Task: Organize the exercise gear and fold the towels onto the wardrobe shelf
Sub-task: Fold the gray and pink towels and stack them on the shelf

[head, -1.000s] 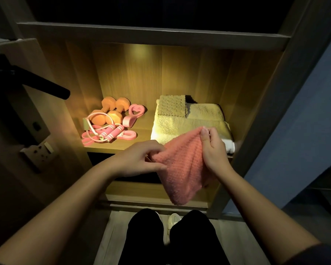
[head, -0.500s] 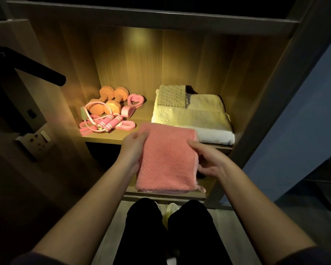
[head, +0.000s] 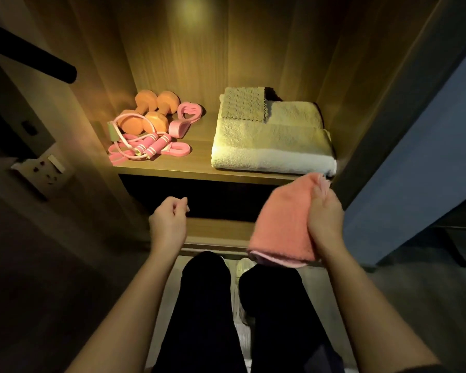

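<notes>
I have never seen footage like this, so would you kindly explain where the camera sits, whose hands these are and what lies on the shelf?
There is no machine here: a person wears a camera on the head, looking down at their two hands. The right hand grips a folded pink towel in front of the wardrobe shelf; the left hand is loosely curled, holding nothing. On the shelf lie orange dumbbells, a pink skipping rope and a stack of folded pale towels.

A home interior: a lit wood-grain wardrobe shelf (head: 199,168) at 12 o'clock carries folded cream terry towels (head: 272,146) and orange dumbbells (head: 151,109), and a white wall socket (head: 42,168) sits at 9 o'clock.
</notes>
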